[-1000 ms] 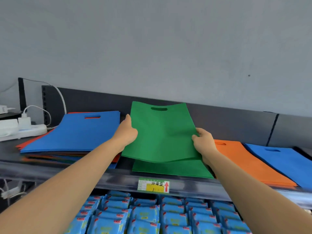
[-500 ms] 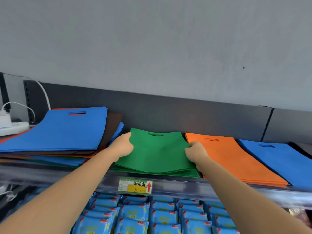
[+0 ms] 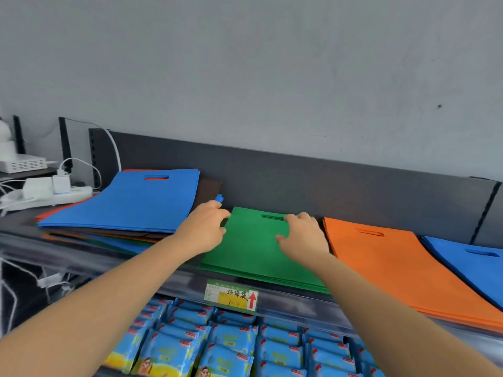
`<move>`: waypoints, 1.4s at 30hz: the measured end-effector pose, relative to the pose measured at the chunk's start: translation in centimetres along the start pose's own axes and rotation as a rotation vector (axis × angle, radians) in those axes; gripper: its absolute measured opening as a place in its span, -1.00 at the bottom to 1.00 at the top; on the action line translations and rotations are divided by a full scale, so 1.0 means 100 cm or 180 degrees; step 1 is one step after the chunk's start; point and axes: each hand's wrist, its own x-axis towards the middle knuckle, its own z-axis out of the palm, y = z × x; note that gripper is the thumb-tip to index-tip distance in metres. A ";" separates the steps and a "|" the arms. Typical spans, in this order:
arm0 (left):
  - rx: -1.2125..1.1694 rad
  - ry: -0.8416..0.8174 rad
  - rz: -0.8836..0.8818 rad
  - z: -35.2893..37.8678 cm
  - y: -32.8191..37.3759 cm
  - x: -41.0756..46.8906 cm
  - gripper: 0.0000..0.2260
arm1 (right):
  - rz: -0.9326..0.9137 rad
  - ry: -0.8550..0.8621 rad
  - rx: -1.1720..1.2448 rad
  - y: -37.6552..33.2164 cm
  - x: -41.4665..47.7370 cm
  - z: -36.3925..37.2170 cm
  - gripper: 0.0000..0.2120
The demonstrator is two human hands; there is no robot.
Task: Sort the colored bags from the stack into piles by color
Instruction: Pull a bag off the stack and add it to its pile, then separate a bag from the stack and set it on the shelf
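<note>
Both hands open, resting on the green pile (image 3: 253,254). Left hand (image 3: 204,229) sits at the pile's left edge, fingers loosely curled and spread, gripping nothing. Right hand (image 3: 300,235) lies palm down on the top green bag, fingers spread toward its handle slot, also holding nothing.

Nearest the camera, below the shelf (image 3: 294,306): rows of blue packets (image 3: 223,346) on a lower level. A price tag (image 3: 231,294) with a red arrow is clipped to the shelf's front rail, just under the green pile.

On the shelf, green pile in the middle, lying flat, several bags deep (exact count unclear). Just right of it, the orange pile (image 3: 402,270), flat, slot toward the back. Further right, touching the orange pile's edge, a blue pile (image 3: 473,259) runs out of frame.

Left of the green pile: the unsorted stack (image 3: 128,202), blue bag on top, with orange, brown, green and blue edges showing underneath. A red layer shows through the top bag's slot. Left hand is just beside the stack's right corner; contact cannot be told.

Far left, a white power strip (image 3: 46,195) with plugs and cables beside the stack. Behind everything, the dark back panel (image 3: 299,180) and grey wall (image 3: 272,77).
</note>
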 end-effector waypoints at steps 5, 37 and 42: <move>0.0552 0.0369 -0.0104 -0.035 -0.042 -0.020 -0.70 | -0.0895 -0.0035 0.0509 -0.058 0.002 0.009 -0.55; 0.0790 0.0616 -0.0130 -0.059 -0.179 -0.031 -0.76 | -0.0326 0.0358 0.2337 -0.192 0.042 0.049 -0.69; 0.0918 0.1263 0.0628 -0.060 -0.168 -0.033 -0.76 | 0.1543 -0.1481 0.4606 -0.189 0.046 0.027 -0.33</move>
